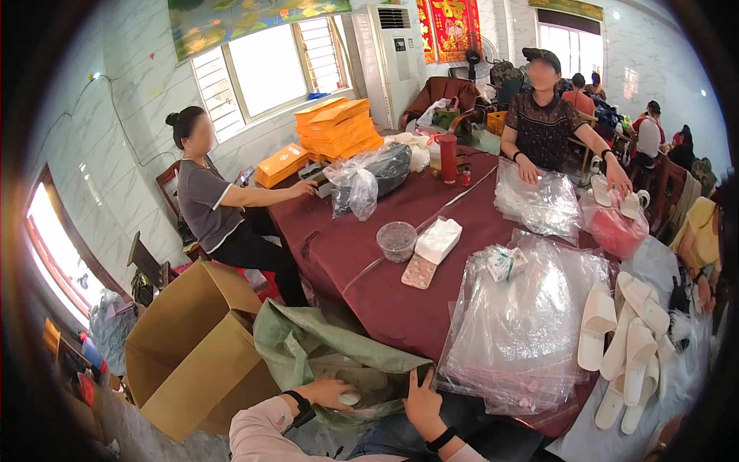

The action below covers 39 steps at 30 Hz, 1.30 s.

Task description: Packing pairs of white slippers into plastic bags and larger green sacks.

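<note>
In front of me a green woven sack [308, 331] gapes open, with greyish, indistinct things [363, 379] inside it. My left hand [329, 393] reaches into the sack's mouth, its fingers curled down over something pale that I cannot make out. At the sack's right rim is my right hand [423, 404], two fingers spread along the edge and the others folded; it appears to grip the rim. Both wrists wear dark bands.
An open cardboard box [192, 354] stands left of the sack. The red-covered table [323, 246] bears clear plastic bags [523, 331], a plastic tub [396, 240] and orange packs [339, 131]. White slippers [635, 346] lie at the right. Co-workers are at the left [215, 192] and far side [543, 115].
</note>
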Available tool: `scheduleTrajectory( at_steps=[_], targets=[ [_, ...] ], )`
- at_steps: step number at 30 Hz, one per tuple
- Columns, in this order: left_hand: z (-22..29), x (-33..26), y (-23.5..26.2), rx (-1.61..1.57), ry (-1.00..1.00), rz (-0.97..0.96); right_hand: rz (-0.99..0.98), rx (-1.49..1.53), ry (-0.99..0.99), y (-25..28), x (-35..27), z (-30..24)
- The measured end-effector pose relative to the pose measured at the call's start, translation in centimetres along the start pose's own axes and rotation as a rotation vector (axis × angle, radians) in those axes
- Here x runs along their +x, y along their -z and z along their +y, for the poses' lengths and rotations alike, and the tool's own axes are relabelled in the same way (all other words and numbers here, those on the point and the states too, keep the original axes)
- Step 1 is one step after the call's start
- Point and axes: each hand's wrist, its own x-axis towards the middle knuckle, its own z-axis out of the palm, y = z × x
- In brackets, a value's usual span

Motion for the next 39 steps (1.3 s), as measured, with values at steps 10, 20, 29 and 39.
scheduleTrajectory(
  at_steps=[10, 20, 29, 39],
  targets=[
    [-2.5, 6.4, -6.0, 0.083, 0.002, 0.049, 0.039, -0.066, 0.029, -1.2, 0.2, 0.2],
    [-0.1, 10.1, -0.4, -0.031, 0.081, 0.062, 0.014, -0.051, 0.020, -0.6, -0.3, 0.3],
    [-0.6, 10.5, -1.3, -0.296, -0.114, 0.022, 0.058, -0.060, 0.033, -0.4, -0.2, 1.1],
    [11.1, 9.1, 8.6, -0.028, -0.299, -0.531, 0.127, 0.058, 0.043, 0.2, -1.4, 2.4]
  ],
)
